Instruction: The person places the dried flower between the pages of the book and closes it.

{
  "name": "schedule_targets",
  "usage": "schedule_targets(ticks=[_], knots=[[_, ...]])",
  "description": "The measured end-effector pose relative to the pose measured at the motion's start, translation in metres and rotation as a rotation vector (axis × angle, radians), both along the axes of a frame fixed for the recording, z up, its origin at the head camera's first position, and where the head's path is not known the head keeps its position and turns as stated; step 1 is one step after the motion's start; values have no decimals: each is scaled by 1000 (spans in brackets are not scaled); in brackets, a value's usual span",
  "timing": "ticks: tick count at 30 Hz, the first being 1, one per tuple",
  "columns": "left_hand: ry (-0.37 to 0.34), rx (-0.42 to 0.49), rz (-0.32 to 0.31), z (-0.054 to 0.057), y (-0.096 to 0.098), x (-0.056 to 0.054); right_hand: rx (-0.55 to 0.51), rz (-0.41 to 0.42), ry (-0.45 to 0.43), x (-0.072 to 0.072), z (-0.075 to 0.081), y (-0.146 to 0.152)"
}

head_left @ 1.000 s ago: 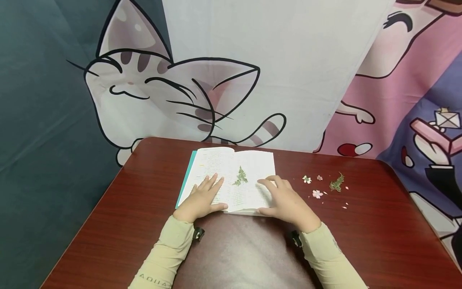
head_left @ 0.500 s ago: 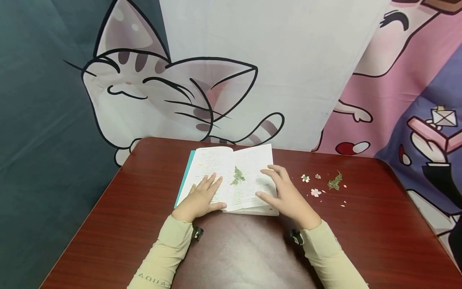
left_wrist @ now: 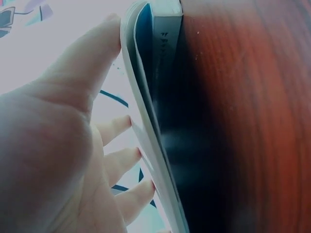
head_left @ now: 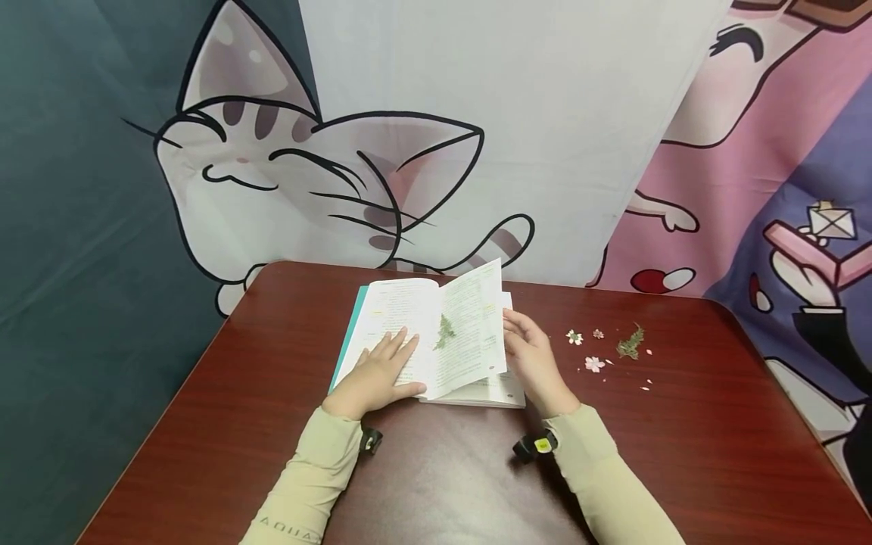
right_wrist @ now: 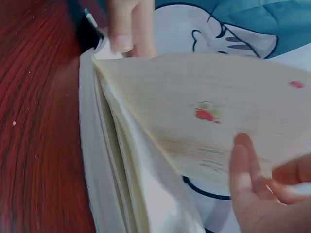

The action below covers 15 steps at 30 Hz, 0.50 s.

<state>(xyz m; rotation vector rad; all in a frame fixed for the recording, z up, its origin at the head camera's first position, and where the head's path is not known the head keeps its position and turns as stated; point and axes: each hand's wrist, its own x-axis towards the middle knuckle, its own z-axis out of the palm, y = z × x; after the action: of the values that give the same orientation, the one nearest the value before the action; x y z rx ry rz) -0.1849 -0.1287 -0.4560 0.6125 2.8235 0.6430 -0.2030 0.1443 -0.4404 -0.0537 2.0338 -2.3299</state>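
An open book (head_left: 402,299) with a teal cover lies on the table. A green fern-like sprig (head_left: 446,331) lies on its right-hand leaf, near the fold. That leaf (head_left: 485,310) stands raised and slanted, showing the pages beneath. My left hand (head_left: 377,377) rests spread on the left page; in the left wrist view its thumb (left_wrist: 92,53) lies along the page edge. My right hand (head_left: 534,363) is at the raised leaf's outer edge, fingers extended. In the right wrist view, fingertips (right_wrist: 243,143) meet the leaf's underside, which bears a red and green patch (right_wrist: 206,114).
To the right on the reddish-brown table (head_left: 695,424) lie a white flower (head_left: 574,337), a pink flower (head_left: 594,365), a smaller blossom (head_left: 598,334), another green sprig (head_left: 630,343) and several loose petals. A cartoon cat backdrop (head_left: 272,204) hangs behind the table.
The right-hand leaf has lifted from lying flat and tilts leftward with the sprig on it. My right hand has turned and come behind its outer edge. The left hand stays put.
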Motion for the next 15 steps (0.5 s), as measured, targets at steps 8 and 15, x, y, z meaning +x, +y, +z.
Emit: schedule_targets(ticks=[8, 15], knots=[[133, -15, 21, 2, -13, -3, 364, 142, 124, -11, -12, -30], [342, 76, 136, 13, -26, -7, 429, 255, 43, -18, -25, -53]])
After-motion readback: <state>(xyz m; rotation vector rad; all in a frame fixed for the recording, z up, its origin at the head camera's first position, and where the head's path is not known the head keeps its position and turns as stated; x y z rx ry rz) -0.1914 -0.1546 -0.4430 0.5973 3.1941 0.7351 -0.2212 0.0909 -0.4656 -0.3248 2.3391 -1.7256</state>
